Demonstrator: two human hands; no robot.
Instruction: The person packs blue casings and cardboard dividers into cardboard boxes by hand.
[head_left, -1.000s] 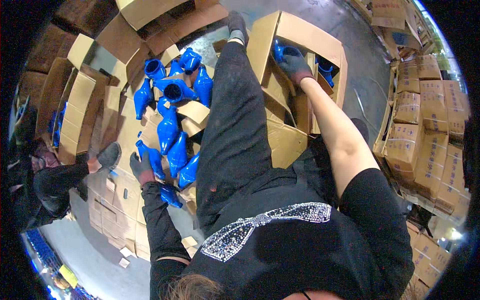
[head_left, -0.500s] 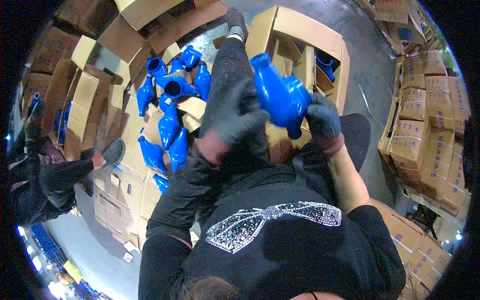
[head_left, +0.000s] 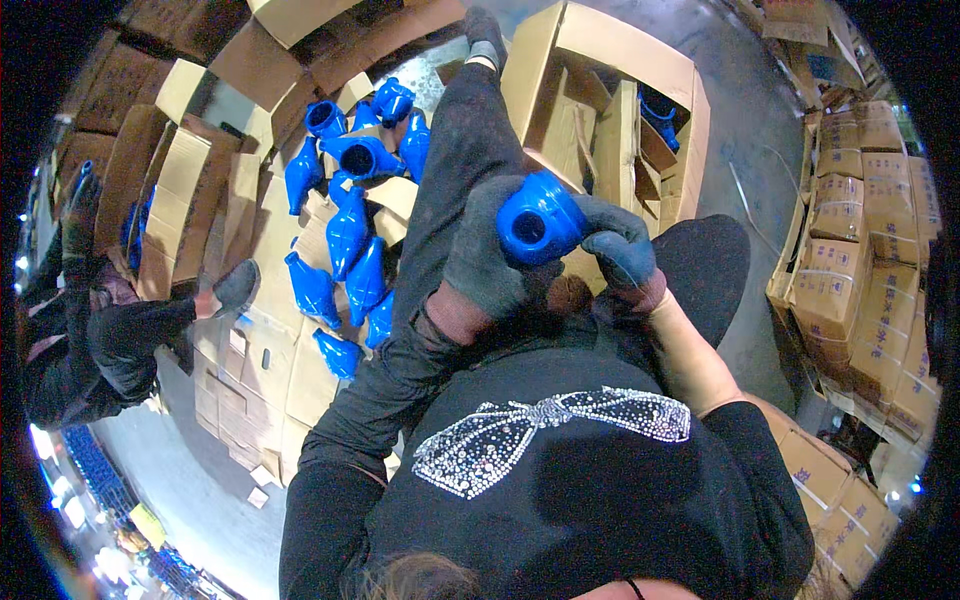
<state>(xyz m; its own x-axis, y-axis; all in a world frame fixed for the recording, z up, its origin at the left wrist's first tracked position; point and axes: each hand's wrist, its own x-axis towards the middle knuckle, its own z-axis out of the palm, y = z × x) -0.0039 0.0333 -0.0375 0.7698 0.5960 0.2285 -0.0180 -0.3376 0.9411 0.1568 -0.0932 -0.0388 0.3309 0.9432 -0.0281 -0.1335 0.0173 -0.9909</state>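
Note:
A glossy blue water meter body (head_left: 558, 212) is held up over my lap, one round opening facing me. My left hand (head_left: 484, 252), in a dark grey glove, is closed round its left side; most of the fingertips are hidden. On the right, my right hand (head_left: 622, 252), in a dark glove, grips the body's edge with bent fingers. Several more blue meter bodies (head_left: 347, 236) lie on flattened cardboard (head_left: 272, 345) to the left of my leg, some with their round openings showing.
An open carton (head_left: 625, 40) with cardboard dividers stands ahead, a blue body inside it. Taped cartons (head_left: 838, 285) are stacked at right. Open boxes (head_left: 175, 205) stand at far left, where another person (head_left: 120, 345) sits, one gloved hand near a blue piece.
The meter body has turned from lying lengthwise to showing its opening towards me. My left hand has come in from a blur to close on its left side.

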